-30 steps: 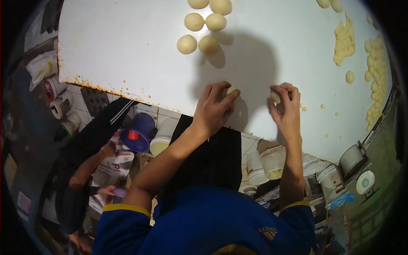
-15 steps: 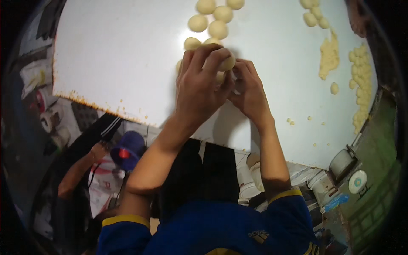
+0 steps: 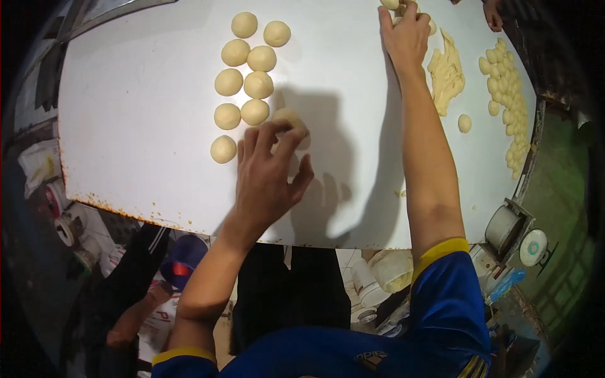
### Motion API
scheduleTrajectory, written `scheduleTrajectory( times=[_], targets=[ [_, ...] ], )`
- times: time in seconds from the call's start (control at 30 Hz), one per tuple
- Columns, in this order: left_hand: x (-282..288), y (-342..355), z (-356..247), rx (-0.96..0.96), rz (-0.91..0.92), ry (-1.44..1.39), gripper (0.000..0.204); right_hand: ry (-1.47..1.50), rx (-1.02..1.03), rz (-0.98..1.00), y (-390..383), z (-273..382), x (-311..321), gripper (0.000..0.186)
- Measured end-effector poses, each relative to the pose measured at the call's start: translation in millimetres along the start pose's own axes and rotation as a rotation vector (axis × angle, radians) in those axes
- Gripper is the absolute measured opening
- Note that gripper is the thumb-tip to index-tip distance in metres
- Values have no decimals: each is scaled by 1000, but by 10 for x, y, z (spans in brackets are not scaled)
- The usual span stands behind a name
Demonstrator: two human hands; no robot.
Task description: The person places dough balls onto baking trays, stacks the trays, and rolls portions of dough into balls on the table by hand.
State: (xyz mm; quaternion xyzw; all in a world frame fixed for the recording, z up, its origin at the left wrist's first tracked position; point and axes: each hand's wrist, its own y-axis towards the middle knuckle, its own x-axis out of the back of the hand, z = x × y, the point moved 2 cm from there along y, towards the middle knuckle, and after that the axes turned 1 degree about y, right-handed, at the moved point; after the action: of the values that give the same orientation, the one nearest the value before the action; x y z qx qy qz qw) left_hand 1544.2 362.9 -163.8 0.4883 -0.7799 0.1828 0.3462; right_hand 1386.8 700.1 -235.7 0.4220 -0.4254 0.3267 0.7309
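Observation:
My left hand (image 3: 268, 167) is curled over a round dough ball (image 3: 290, 118), its fingertips on the ball and the thumb standing away. The ball is blurred and partly hidden by the fingers. Just left of it, smooth pale dough balls (image 3: 258, 85) stand in two uneven columns. Stretched to the far right, my right hand (image 3: 406, 38) bends its fingers round a small dough piece (image 3: 391, 3) at the picture's top edge. Another dough lump (image 3: 432, 26) peeks out beside that hand, and the hand hides part of the cluster there.
A torn flat strip of dough (image 3: 447, 72), a single lump (image 3: 464, 123) and a heap of small dough pieces (image 3: 507, 101) lie on the white table (image 3: 138, 126). Another person's hand (image 3: 493, 16) is at the far right edge. A pot (image 3: 504, 227) stands below the table's right corner.
My hands were together around a dough ball. They have parted: the left has stayed near the columns with a ball, the right has reached far right to the small pieces. The view has shifted.

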Motion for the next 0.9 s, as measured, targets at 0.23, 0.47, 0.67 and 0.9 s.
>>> scheduleTrajectory(
  times=[0.23, 0.47, 0.67, 0.9],
  targets=[
    [-189, -177, -373, -21, -11, -193, 43, -11, 172, -125, 311, -234, 8, 39],
    [-398, -286, -579, 324, -123, -760, 61, 613, 204, 248, -1165, 113, 1169, 38],
    [-989, -1344, -493, 889, -18, -1131, 36, 814, 164, 858, -2984, 70, 1819, 51],
    [-1194, -1198, -400, 126, -202, 235, 41, 366, 459, 495, -3020, 59, 1130, 29]
  ],
)
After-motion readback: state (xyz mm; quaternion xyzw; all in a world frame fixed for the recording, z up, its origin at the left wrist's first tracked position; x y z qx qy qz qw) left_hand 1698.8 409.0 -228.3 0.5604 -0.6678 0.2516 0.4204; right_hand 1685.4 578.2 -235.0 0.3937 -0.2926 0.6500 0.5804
